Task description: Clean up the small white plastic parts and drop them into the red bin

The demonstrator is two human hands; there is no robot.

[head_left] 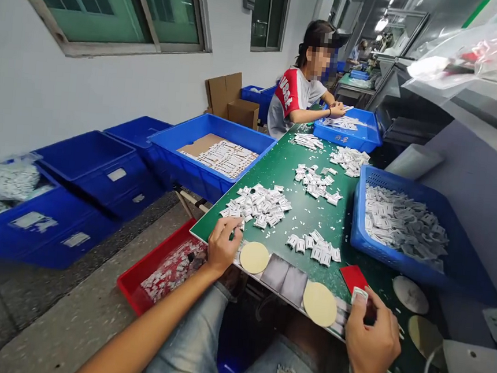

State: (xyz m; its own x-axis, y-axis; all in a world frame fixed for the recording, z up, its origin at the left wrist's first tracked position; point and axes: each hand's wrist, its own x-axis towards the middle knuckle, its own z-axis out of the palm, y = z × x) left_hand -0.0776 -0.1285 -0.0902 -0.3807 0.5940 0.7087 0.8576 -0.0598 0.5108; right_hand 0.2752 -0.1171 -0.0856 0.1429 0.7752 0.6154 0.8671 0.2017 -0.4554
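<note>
My right hand (372, 334) pinches a small white plastic part (359, 295) between thumb and fingers, over the table's near edge beside a red card (353, 278). At the near left corner, my left hand (223, 245) has its fingers curled together, with a small white piece at the fingertips. A heap of white plastic parts (262, 205) lies just beyond it. Between my hands, along the edge, are a pale yellow round disc (254, 258), grey rectangular pads (284, 278) and another yellow disc (320, 304). A smaller cluster of white parts (315, 247) lies behind the pads.
A blue basket (359, 219) full of white parts stands on the right of the green table (276, 166). On the left are a blue bin (219, 123) and a red tray (136, 281) on the floor. A co-worker (300, 92) handles parts over a blue tray (368, 142).
</note>
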